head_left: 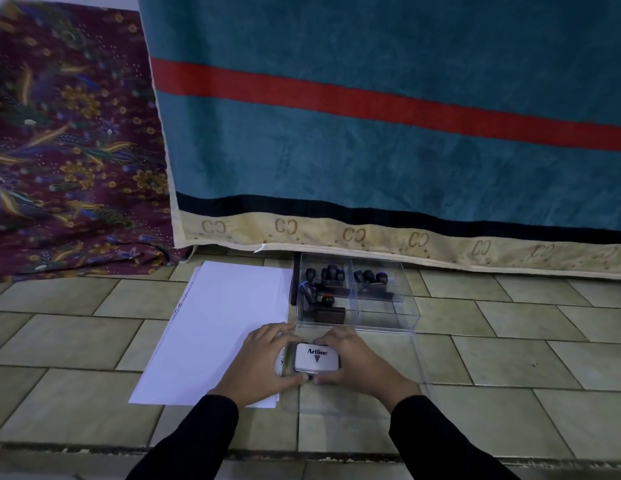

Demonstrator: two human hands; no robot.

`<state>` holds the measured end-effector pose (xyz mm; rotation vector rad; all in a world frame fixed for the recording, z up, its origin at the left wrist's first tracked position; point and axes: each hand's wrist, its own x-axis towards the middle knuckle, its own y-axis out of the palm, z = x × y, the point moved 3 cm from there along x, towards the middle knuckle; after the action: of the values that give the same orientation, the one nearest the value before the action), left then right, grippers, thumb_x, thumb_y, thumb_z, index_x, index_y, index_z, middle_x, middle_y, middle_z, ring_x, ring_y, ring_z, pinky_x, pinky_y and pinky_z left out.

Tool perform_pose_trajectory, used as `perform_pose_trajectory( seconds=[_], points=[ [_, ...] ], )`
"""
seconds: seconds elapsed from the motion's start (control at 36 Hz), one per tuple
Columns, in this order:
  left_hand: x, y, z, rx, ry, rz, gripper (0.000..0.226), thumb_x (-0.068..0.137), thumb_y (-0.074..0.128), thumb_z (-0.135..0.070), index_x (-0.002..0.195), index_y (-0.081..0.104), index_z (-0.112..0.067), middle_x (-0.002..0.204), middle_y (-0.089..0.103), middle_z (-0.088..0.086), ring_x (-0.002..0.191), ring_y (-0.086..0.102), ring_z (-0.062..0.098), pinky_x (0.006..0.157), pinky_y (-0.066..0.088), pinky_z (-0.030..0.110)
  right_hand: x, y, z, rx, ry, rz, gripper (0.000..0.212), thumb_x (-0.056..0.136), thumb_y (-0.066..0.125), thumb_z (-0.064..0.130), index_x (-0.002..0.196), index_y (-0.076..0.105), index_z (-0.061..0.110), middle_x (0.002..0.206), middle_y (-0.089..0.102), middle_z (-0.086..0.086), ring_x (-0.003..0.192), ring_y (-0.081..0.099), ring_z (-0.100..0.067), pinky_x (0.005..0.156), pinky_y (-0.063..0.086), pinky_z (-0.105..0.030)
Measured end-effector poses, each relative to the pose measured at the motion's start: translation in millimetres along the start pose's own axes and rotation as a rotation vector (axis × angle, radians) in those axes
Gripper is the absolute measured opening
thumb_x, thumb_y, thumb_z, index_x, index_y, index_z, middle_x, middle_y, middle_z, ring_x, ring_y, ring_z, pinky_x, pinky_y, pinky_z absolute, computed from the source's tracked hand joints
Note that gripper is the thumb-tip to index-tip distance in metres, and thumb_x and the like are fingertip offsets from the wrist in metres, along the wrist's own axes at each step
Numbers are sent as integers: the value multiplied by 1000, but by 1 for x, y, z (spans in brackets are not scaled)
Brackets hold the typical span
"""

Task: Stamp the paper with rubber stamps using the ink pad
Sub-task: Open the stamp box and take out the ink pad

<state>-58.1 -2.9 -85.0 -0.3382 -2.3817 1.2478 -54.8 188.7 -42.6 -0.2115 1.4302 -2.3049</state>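
A white Artline ink pad (pixel 316 357) with a closed lid lies on the tiled floor inside a flat clear plastic lid (pixel 399 375). My left hand (pixel 264 358) grips its left side and my right hand (pixel 354 362) grips its right side. White paper sheets (pixel 219 323) lie to the left, partly under my left hand. Behind the pad, a clear plastic box (pixel 385 306) holds several rubber stamps (pixel 328 304) with dark handles.
A teal towel (pixel 388 133) with a red stripe hangs down to the floor just behind the box. A maroon floral cloth (pixel 70 150) hangs at the left. A dark joint in the floor (pixel 94 448) runs across near my arms.
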Motion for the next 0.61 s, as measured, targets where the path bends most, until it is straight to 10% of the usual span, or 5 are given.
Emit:
perform_pose_trajectory(
  seconds=[0.14, 0.33, 0.61],
  points=[
    [1, 2, 1, -5, -12, -4, 62, 67, 59, -79, 118, 50, -45, 135, 34, -33, 127, 20, -17, 107, 20, 21, -4, 0, -2, 27, -40, -28, 55, 76, 71, 39, 124, 50, 22, 124, 56, 1, 117, 43, -15, 96, 38, -25],
    [0, -3, -1, -53, -76, 28, 86, 57, 63, -83, 130, 27, -54, 133, 28, -36, 129, 27, -7, 105, 22, 20, 0, -16, -2, 297, 58, -131, 12, 89, 57, 36, 85, 53, 25, 81, 63, 7, 69, 55, 0, 60, 40, -12],
    [-2, -4, -5, -34, -76, 83, 109, 51, 59, -89, 135, -6, -65, 143, 5, -40, 132, 11, -10, 111, 17, 23, 21, -27, -3, 87, 316, -321, 32, 98, 41, 27, 82, 56, 4, 86, 60, -16, 74, 53, -24, 62, 38, -29]
  ],
)
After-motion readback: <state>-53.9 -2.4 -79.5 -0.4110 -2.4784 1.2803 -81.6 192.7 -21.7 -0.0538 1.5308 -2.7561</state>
